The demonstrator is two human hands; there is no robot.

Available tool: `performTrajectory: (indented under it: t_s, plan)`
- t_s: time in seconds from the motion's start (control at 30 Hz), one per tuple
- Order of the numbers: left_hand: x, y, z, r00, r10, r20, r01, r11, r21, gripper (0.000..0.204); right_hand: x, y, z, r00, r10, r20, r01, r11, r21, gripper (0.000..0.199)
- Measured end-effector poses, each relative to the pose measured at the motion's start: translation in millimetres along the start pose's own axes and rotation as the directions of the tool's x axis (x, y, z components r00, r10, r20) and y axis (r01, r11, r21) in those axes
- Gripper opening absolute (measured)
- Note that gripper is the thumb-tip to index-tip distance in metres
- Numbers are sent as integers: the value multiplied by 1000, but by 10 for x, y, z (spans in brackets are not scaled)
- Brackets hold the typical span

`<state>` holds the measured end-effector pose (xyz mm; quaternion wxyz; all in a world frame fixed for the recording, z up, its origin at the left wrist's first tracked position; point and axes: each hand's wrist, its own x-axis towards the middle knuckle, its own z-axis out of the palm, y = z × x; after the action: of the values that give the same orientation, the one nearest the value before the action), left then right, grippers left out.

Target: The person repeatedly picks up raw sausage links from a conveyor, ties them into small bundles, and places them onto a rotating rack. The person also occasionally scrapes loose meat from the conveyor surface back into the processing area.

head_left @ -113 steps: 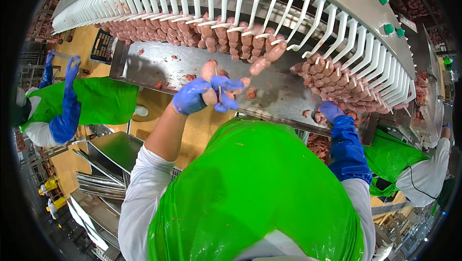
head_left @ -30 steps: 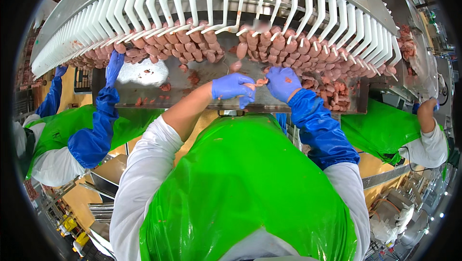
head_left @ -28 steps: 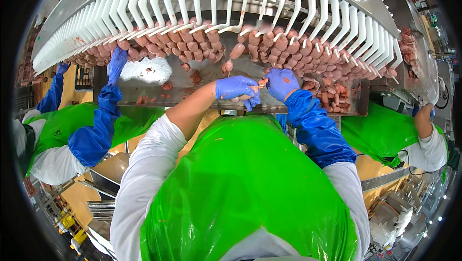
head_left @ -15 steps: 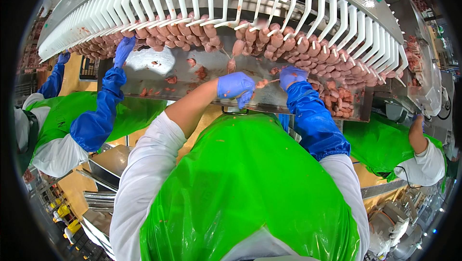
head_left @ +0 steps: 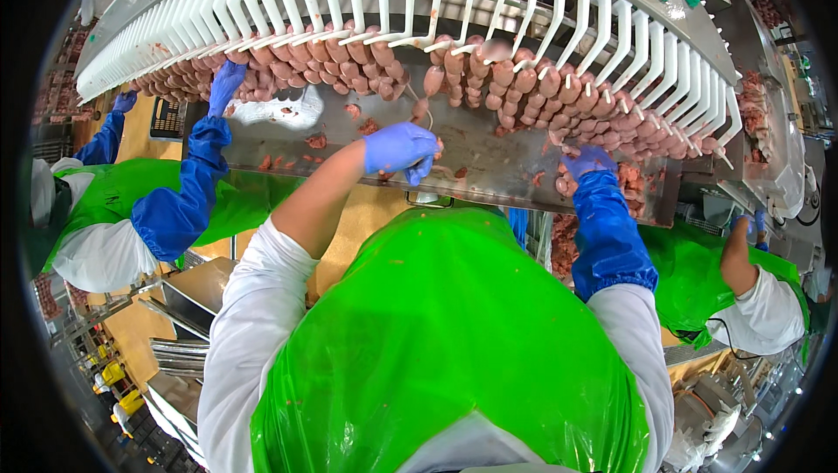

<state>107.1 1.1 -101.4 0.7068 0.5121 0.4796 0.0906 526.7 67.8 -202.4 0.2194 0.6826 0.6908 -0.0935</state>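
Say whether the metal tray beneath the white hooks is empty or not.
Not empty: the metal tray holds scattered meat scraps and a heap of meat pieces beside the right hand.

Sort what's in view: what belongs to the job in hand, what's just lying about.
Likely in the job: linked sausages, white hooks, metal trough, left hand, right hand.

Likely just lying about: meat scraps, black crate, stacked metal pieces.

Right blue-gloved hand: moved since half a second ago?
Yes. Judged against the long grey metal tray, the right blue-gloved hand has shifted rightward, toward the tray's right end.
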Motion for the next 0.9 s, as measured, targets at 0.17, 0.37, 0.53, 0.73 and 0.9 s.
performTrajectory:
  t_s: [0.17, 0.37, 0.53, 0.73, 0.9]
  plan:
    - [651, -48, 209, 979, 106, -176, 41, 742, 670, 35, -143, -1028, -274, 677, -516, -524, 718, 619, 318, 48]
    - [704, 443, 463, 943, 68, -327, 79, 907, 415, 44, -106, -1455, -190, 583, -670, -460, 808, 537, 242, 30]
    - [659, 78, 260, 996, 63, -59, 0, 680, 734, 38, -419, -1234, -631, 502, -762, -409, 834, 552, -6, 17]
    - [425, -220, 168, 968, 205, 147, -214, 975, 51, 27, -341, -901, -503, 441, -797, -412, 829, 538, -153, 12]
    - [-175, -239, -98, 928, 372, -40, -360, 859, -366, 31, -57, -24, -115, 633, -672, -384, 679, 721, -141, 11]
